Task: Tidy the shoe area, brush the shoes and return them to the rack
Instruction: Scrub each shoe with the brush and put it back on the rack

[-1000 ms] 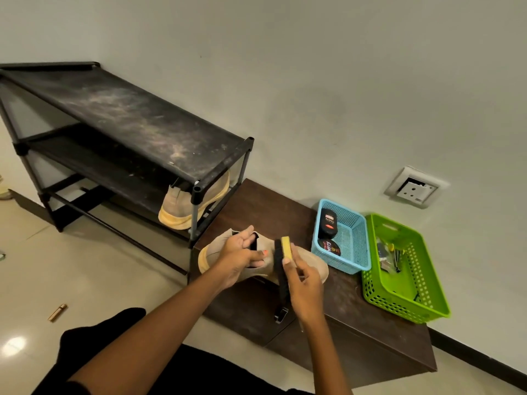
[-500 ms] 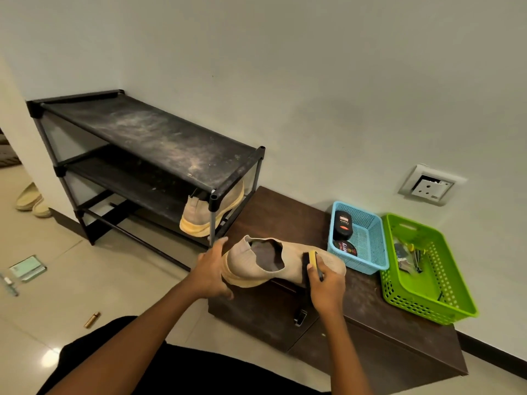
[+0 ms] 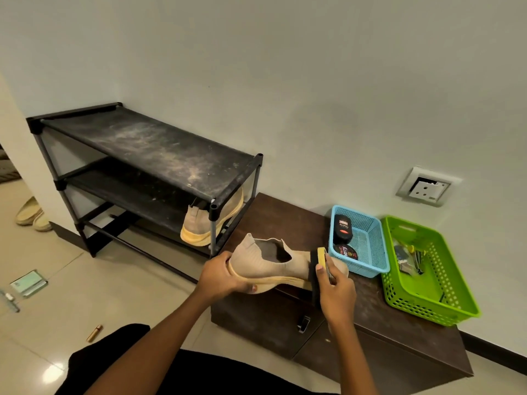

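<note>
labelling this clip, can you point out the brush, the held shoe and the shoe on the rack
brush (image 3: 322,256), head view, on its yellow back edge
held shoe (image 3: 266,267), head view, on the beige knit side below the opening
shoe on the rack (image 3: 196,223), head view, on its beige heel upper

Toe of held shoe (image 3: 273,263) hidden behind brush (image 3: 318,259), right hand (image 3: 338,292); green basket (image 3: 433,309) contents indistinct; rack shoe (image 3: 199,226) half under shelf (image 3: 159,149).

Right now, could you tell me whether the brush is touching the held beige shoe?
Touching: head view shows the brush pressed bristles-first against the beige shoe.
</note>
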Motion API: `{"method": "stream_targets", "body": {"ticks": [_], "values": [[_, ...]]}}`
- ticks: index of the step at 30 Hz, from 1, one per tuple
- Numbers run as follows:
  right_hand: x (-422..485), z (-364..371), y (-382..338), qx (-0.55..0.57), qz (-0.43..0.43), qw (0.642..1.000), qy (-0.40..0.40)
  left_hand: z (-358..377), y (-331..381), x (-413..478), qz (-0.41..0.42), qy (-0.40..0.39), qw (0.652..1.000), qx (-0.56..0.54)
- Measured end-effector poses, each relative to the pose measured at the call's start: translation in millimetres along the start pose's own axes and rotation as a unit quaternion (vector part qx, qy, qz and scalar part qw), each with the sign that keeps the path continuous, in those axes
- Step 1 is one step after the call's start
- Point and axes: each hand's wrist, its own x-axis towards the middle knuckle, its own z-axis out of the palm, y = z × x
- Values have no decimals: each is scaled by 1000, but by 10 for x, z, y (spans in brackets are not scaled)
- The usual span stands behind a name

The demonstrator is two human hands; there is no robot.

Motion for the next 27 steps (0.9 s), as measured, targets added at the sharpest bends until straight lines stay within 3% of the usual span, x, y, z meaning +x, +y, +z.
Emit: {"method": "stream_targets", "body": {"ticks": [6, 12, 20, 23, 27], "values": [[-436, -97, -362, 37, -87, 995, 20, -187, 278, -518, -95, 48, 987, -123], [-1133, 117, -578, 29, -261, 963, -55, -211, 424, -943, -172, 119, 958, -196], [-1069, 248, -456, -22, -260, 965, -24, -244, 349, -854, -203, 87, 949, -226], [-887, 161, -296, -101, -284, 953, -15, -293, 320, -782, -211, 56, 944, -247], [-699, 192, -298, -116, -221, 967, 40, -297, 325, -715, -218, 30, 939, -266]]}}
